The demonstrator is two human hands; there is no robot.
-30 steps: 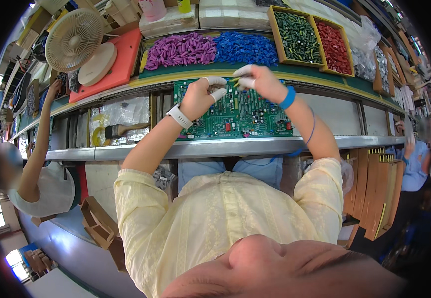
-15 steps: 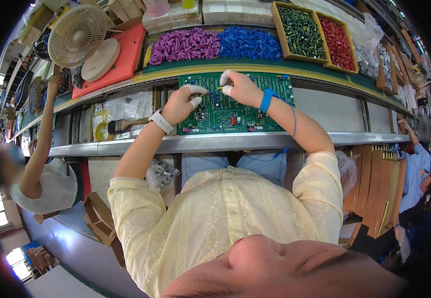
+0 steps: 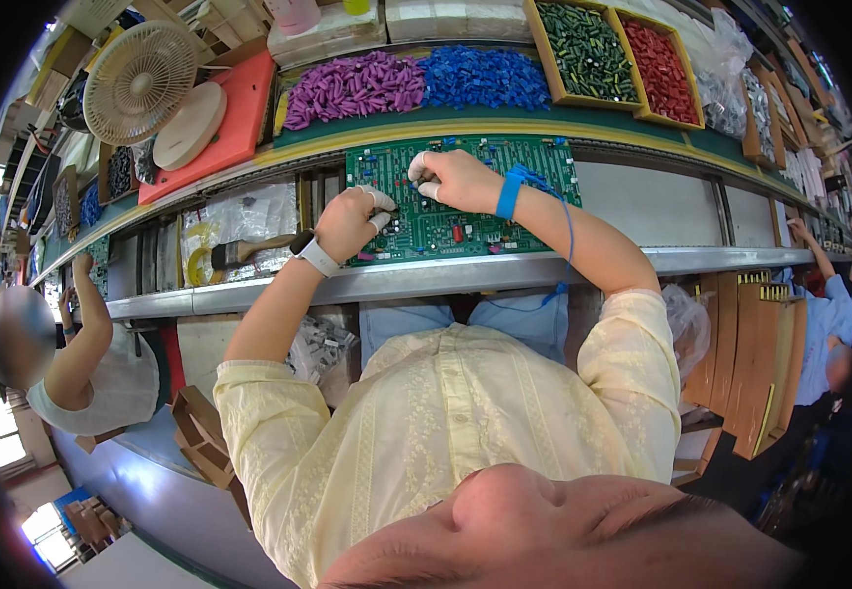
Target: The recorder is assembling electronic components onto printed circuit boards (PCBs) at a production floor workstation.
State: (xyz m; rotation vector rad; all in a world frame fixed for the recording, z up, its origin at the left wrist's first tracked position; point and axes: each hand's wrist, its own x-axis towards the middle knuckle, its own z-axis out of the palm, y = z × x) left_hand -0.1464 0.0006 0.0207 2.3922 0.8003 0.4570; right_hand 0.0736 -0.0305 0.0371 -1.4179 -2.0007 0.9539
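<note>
While left hand [image 3: 349, 222], right hand [image 3: 461, 183] overlie PCB [image 3: 493, 232], grips narrow, contents unclear; print illegible.

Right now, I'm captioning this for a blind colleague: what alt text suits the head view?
A person's left hand and right hand, some fingers covered in white, are over a green circuit board. Beyond it lie purple parts and blue parts, with green parts and red parts boxed farther right.

Brush [image 3: 235, 253] left of circuit board [image 3: 480, 228]
</note>
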